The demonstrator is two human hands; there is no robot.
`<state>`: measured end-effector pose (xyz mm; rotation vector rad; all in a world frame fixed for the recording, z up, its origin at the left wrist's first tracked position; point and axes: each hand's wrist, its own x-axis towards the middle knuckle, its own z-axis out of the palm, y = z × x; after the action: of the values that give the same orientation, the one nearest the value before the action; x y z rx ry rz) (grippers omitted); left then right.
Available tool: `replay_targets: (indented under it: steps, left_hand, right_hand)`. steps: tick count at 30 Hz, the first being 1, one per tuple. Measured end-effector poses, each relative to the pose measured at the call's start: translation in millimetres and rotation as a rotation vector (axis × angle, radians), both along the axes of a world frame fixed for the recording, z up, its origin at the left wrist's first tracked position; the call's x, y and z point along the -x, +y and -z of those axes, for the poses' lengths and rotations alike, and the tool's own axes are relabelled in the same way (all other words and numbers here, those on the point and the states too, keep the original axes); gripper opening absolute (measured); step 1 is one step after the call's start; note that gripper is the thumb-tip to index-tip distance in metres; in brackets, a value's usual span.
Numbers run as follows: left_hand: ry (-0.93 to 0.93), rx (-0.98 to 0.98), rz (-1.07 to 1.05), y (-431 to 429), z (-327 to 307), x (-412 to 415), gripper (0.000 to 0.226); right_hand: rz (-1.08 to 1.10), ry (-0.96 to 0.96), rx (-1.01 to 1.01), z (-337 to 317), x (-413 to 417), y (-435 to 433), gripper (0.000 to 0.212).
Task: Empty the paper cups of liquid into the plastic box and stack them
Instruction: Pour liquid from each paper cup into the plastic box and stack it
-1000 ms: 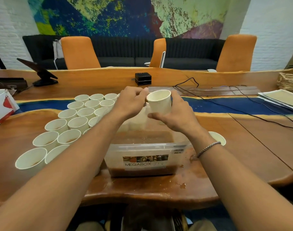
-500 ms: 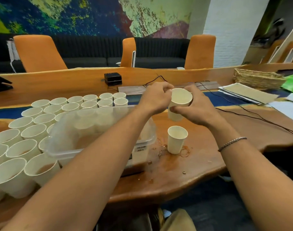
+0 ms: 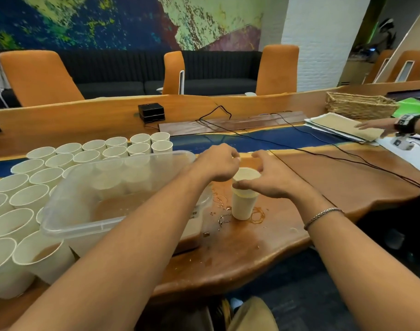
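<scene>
Two white paper cups [image 3: 244, 203] stand nested as a short stack on the wooden table [image 3: 240, 254], just right of the clear plastic box [image 3: 61, 231]. The box holds brown liquid [image 3: 123, 204]. My right hand [image 3: 274, 181] hovers over the stack with fingers spread, and its thumb touches the upper cup's side. My left hand [image 3: 218, 164] hangs loosely curled just left of the stack's rim, holding nothing. Several more paper cups [image 3: 61, 161] crowd the table left of and behind the box; the nearest cup [image 3: 43, 255] has brown liquid in it.
Spilled brown drops and rings [image 3: 224, 218] wet the table around the stack. Black cables [image 3: 299, 149] cross the table to the right. A wicker basket [image 3: 360, 106], papers [image 3: 342, 126] and another person's hand [image 3: 376, 126] are at the far right. A black device [image 3: 151, 112] sits behind.
The cup both hands held above the table has gone down into the cup standing beside the box. Both hands have let go of it. The view has swung right.
</scene>
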<state>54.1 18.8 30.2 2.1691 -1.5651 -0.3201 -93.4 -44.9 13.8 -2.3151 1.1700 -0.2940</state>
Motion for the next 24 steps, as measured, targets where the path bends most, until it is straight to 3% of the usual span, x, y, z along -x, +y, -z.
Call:
replay_targets:
  steps: [2, 5, 10, 16, 19, 24]
  left_hand:
    - [-0.009, 0.029, -0.014, 0, -2, -7, 0.034]
    - [0.002, 0.087, -0.030, 1, -11, -24, 0.032]
    - [-0.039, 0.178, -0.104, 5, -24, -72, 0.029]
    - [-0.040, 0.146, -0.351, 6, -25, -157, 0.015]
    - [-0.046, 0.069, -0.451, -3, -15, -191, 0.013]
    - [-0.100, -0.068, -0.520, -24, 2, -239, 0.019]
  right_hand:
    - [-0.017, -0.041, -0.049, -4, -3, -1, 0.108]
    - [-0.038, -0.092, -0.036, -17, -21, -4, 0.098]
    - [-0.108, -0.183, 0.037, -33, -77, -7, 0.065]
    - [-0.128, -0.246, 0.007, -46, -165, -9, 0.029]
    - [-0.096, -0.238, -0.092, -39, -205, -21, 0.028]
    - [-0.049, -0.045, -0.120, -17, -256, -50, 0.029]
